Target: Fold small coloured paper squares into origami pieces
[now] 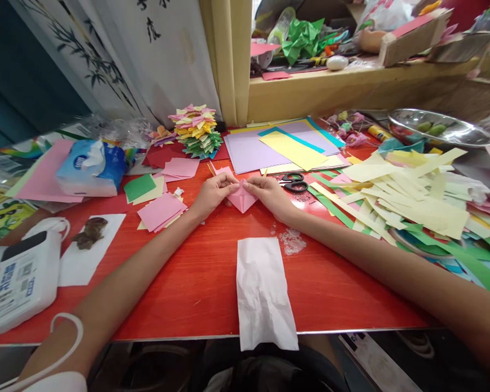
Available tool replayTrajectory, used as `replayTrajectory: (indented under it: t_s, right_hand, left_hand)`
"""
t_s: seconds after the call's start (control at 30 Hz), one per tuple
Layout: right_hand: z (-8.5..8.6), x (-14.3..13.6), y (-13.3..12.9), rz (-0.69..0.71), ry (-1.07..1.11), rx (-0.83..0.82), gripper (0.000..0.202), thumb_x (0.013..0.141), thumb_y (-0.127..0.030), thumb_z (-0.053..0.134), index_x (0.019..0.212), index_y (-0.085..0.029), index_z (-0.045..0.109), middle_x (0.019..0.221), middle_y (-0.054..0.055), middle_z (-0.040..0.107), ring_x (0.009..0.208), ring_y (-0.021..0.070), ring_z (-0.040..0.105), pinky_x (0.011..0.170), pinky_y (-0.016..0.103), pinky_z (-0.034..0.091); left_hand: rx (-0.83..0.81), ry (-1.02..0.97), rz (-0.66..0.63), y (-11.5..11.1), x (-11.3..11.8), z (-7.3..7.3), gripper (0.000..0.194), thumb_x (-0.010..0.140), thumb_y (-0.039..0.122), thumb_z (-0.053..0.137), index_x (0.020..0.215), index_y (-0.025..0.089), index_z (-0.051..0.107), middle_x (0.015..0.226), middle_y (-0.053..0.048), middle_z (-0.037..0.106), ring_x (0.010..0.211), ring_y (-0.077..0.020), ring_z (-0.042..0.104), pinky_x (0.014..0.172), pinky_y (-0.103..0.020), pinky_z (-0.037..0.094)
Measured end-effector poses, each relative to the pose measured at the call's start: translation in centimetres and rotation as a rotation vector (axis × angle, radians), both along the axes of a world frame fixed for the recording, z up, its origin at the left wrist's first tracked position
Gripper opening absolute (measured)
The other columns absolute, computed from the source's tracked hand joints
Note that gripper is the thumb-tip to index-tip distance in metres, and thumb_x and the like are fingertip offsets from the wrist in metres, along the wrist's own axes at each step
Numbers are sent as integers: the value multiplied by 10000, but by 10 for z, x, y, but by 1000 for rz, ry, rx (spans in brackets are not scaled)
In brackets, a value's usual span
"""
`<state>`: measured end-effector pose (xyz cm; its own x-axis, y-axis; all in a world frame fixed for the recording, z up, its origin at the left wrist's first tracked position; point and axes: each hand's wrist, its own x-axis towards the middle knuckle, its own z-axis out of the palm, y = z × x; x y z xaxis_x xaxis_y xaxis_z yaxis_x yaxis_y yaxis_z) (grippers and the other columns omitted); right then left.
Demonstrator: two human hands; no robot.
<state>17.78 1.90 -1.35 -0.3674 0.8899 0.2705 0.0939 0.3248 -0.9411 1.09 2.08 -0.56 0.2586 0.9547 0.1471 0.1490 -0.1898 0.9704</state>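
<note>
Just left of the black scissors (293, 182) on the red desk (196, 283), left hand (213, 193) and right hand (269, 194) pinch a folded pink paper (242, 200), seemingly light, thin and easily creased, best gripped at its upper corners.

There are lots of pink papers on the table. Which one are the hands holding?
The folded pink paper in the middle, pinched between the left hand and right hand. The other pink squares lie flat and untouched.
</note>
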Motion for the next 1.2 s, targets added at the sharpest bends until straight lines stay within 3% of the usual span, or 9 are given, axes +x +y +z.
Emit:
replayTrajectory:
  t_s: [0.2, 0.7, 1.2]
  right_hand:
    - [5, 0, -3, 8, -66, 2, 329, 769, -427, 498, 690, -116, 569, 660, 0, 498, 623, 91, 399, 593, 224, 314]
    - [4, 1, -2, 77, -75, -5, 364, 775, -468, 490, 748, -122, 599, 672, 12, 537, 610, 101, 420, 578, 235, 323]
    - [8, 0, -6, 36, -166, 18, 327, 793, -417, 487, 726, -116, 596, 628, -1, 492, 570, 93, 387, 544, 239, 280]
  left_hand:
    - [80, 17, 3, 1, 0, 1, 194, 699, 308, 623, 688, 129, 551, 657, 20, 505, 602, -62, 436, 558, -185, 348]
    - [8, -62, -62, 0, -4, 3, 208, 657, 299, 671, 682, 134, 547, 640, 28, 486, 566, -54, 391, 529, -197, 289]
    - [-18, 45, -69, -3, -3, 7, 255, 677, 373, 636, 685, 141, 532, 615, 29, 441, 542, -59, 361, 499, -197, 281]
